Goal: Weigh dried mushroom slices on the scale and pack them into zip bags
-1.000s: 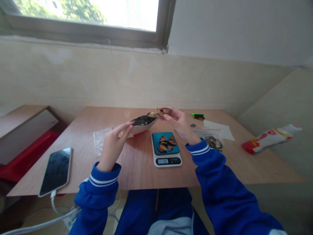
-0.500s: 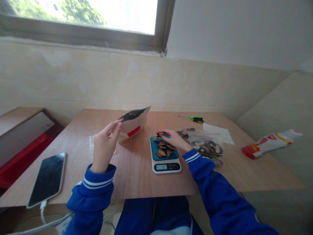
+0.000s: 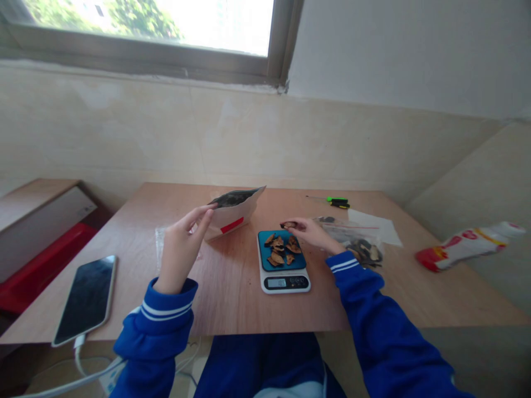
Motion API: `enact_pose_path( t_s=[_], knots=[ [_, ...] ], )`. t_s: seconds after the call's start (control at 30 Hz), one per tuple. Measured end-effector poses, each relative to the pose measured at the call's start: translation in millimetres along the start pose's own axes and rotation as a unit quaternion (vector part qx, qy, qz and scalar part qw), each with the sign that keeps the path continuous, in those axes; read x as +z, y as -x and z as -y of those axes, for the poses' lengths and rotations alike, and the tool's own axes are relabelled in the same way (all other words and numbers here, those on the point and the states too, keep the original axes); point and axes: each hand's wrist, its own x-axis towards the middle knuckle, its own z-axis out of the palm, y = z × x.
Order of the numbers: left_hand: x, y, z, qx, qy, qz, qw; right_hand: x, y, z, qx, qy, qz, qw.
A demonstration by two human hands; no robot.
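Left hand (image 3: 180,243) pinches bag (image 3: 230,219) by its rim; right hand (image 3: 310,230) grips dried piece (image 3: 286,225) in fingertips, near scale (image 3: 286,283)'s far edge. Best: pinch lightly, probably brittle; steady bag off scale. Piece points left, long axis roughly crosswise. Bag, left of and beyond scale: mouth up, long axis left-right, rising rightward.

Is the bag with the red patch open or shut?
Open. The bag gapes at the top, showing its dark inside; the left hand pinches its edge.
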Motion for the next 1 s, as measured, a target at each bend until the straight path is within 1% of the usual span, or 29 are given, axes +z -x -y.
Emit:
enact_pose_path(
  t_s=[0.1,0.23,0.3,0.33,0.47,0.53,0.67,0.83,0.93,1.0],
  knots=[
    [1,0,-1,0.004,0.001,0.005,1.0,-3,0,-3,0.013,0.015,0.023,1.0],
    [2,0,-2,0.007,0.0,0.011,1.0,-5,0,-2,0.037,0.025,0.093,0.995],
    [1,0,-1,0.006,-0.003,0.009,1.0,-8,0,1,0.034,0.042,0.101,0.993],
    [1,0,0,0.005,-0.004,0.007,1.0,-10,1,3,0.026,0.054,0.094,0.994],
    [0,0,0,0.002,-0.006,0.006,1.0,-21,5,8,-0.004,0.104,0.027,0.994],
    [1,-1,0,0.003,-0.005,0.01,1.0,-23,6,7,0.007,0.111,-0.007,0.994],
    [3,-2,-2,0.005,-0.007,0.007,1.0,-17,4,-6,0.045,0.06,-0.062,0.995],
    [3,-4,3,0.01,-0.009,0.009,1.0,-4,0,-28,0.072,0.03,-0.082,0.994],
    [2,-4,7,0.013,-0.019,0.003,1.0,2,1,-37,0.076,0.037,-0.08,0.993],
    [1,-4,8,0.017,-0.031,-0.003,0.999,5,3,-39,0.069,0.054,-0.095,0.992]
  ],
)
